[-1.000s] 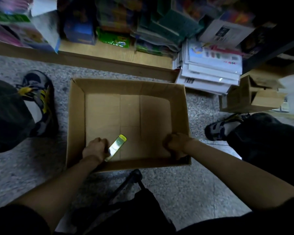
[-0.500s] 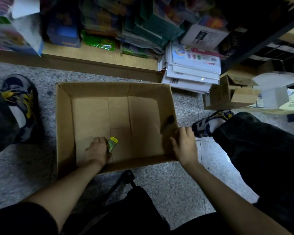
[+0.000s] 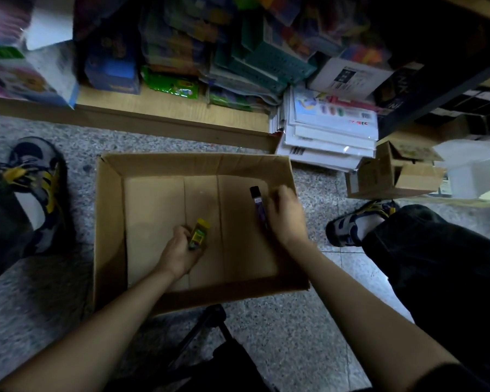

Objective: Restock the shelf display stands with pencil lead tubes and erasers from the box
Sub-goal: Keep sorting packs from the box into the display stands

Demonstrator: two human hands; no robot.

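**Two lead tubes in hand over the box: slip and snag risks**

Item 1: yellow-green lead tube point(image 3: 199, 232)
- Held by the left hand point(image 3: 178, 250).
- Its fingers point(image 3: 181, 231) are curled round the lower end, and the capped end pokes out just past the fingertips, low over the box floor.
- Risk: only one end is gripped, so a quick lift may let the tube pivot loose and drop back into the cardboard box point(image 3: 108, 222).

Item 2: dark purple lead tube point(image 3: 257, 206)
- Held by the right hand point(image 3: 287, 219).
- The fingers are blurred but appear closed on the tube's lower part, with the dark cap standing clear beyond them.
- The box's right wall lies just behind the knuckles.
- Risk: the long free end may catch that wall on the way up and twist out of a light hold.

Item 3: shelf point(image 3: 167, 108)
- It lies past the box, well ahead of both sets of fingers, and is crowded with packets.
- No display stand can be made out here.
- Risk: with both hands loaded, neither is free to steady stock, so a hurried reach may nudge the stack of white packs point(image 3: 331, 131) or let a tube roll onto the floor point(image 3: 266, 335)
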